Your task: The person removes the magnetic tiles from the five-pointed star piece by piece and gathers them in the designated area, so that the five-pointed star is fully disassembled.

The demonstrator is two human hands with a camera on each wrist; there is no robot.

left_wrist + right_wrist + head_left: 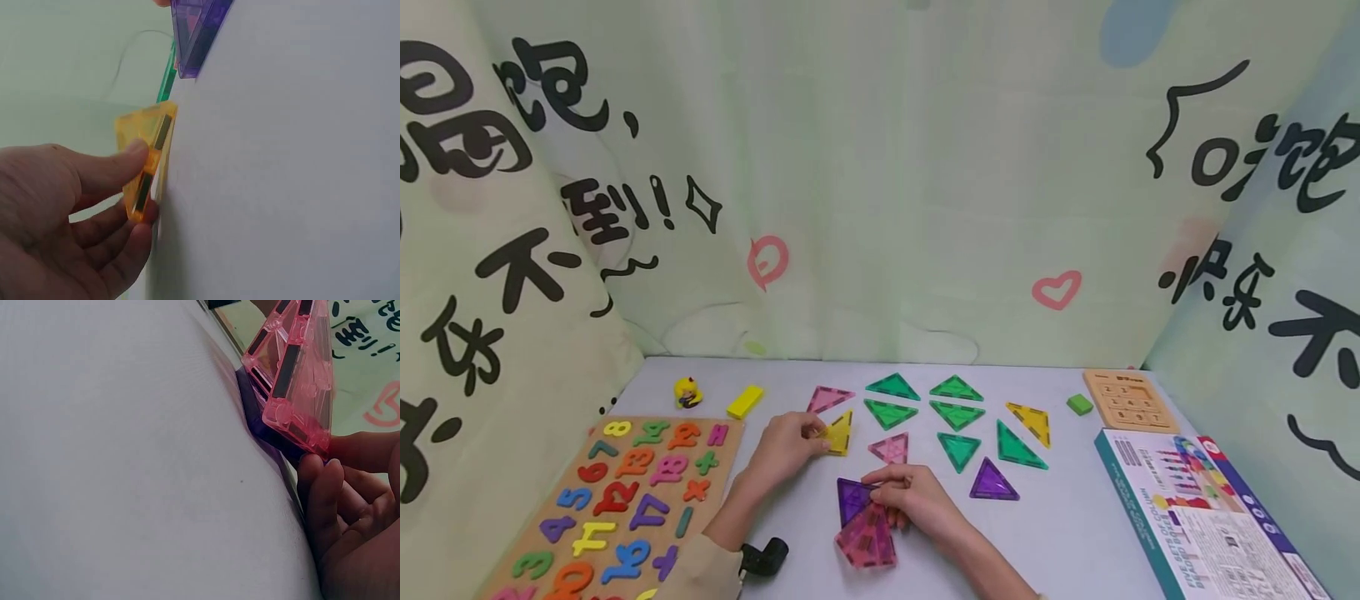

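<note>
Translucent triangular magnetic tiles lie on a pale table (1060, 533). My left hand (784, 446) pinches a yellow triangle tile (838, 433) between thumb and fingers; in the left wrist view the same yellow tile (147, 164) has one edge lifted off the table. My right hand (913, 498) holds a small stack of pink tiles (867, 540) on a purple tile (852, 498); the right wrist view shows the pink tiles (294, 369) tilted up with my fingertips (322, 487) under them. Several green triangles (955, 412), a pink one (891, 450) and a purple one (992, 483) lie beyond.
A wooden number puzzle board (617, 500) lies at the left, with a yellow block (745, 402) and a small yellow toy (687, 392) behind it. The tile box (1195, 517), a wooden slide puzzle (1129, 402) and a green block (1079, 405) are at the right. Cloth walls surround the table.
</note>
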